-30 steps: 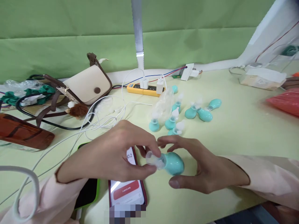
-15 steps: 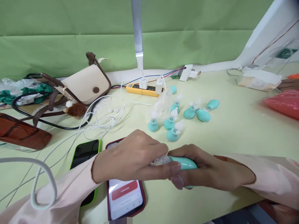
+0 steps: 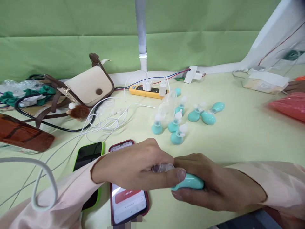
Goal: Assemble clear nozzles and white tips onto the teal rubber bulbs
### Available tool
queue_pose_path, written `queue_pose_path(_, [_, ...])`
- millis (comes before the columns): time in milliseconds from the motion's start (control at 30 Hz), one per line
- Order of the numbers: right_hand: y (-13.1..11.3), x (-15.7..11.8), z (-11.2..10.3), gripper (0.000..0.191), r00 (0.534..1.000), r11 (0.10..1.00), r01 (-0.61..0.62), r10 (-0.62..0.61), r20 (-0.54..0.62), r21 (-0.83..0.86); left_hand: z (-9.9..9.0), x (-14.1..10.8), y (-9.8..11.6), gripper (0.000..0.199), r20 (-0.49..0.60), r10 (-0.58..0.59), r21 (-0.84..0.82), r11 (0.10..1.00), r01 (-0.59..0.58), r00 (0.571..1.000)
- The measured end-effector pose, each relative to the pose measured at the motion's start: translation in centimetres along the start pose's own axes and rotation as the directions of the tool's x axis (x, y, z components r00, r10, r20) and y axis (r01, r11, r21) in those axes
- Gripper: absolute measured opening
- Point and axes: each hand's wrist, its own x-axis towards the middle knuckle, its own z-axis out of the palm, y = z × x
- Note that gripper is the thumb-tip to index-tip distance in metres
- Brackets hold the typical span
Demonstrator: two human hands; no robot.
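Observation:
A turquoise bulb syringe (image 3: 190, 182) with a clear plastic tip lies between my two hands, low over the table. My left hand (image 3: 140, 168) is closed round the clear tip, its thumb reaching onto the bulb. From the other side, my right hand (image 3: 212, 181) grips the turquoise bulb, fingers over the top and thumb below. Past my hands, several similar bulb syringes (image 3: 176, 137) stand or lie on the pale table (image 3: 238, 140), most with clear tips. Where the tip meets the bulb is partly covered by my fingers.
Under my left arm lie a phone in a red case (image 3: 130, 203) and a phone with a green edge (image 3: 88, 156). White cables (image 3: 105, 124), a cream handbag (image 3: 88, 86) and a yellow power strip (image 3: 147, 92) sit behind. A red plastic bag (image 3: 289, 105) is at right.
My right hand has turned and sunk a little, its thumb now lower on the bulb, away from my left thumb. The bulb has moved slightly down with it.

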Motion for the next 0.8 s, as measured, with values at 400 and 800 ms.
queue_pose_path(400, [-0.2, -0.6, -1.0, 0.011, 0.985, 0.981, 0.171, -0.172, -0.005, -0.090, -3.3, -2.5, 0.3, 0.044, -0.144, -0.198, 0.105, 0.971, 0.214, 0.970])
queue_pose_path(800, [3.2, 0.0, 2.1, 0.022, 0.997, 0.971, 0.064, -0.053, 0.057, -0.228, -0.8, 0.3, -4.5, 0.025, -0.223, -0.334, 0.761, 0.527, 0.378, 0.916])
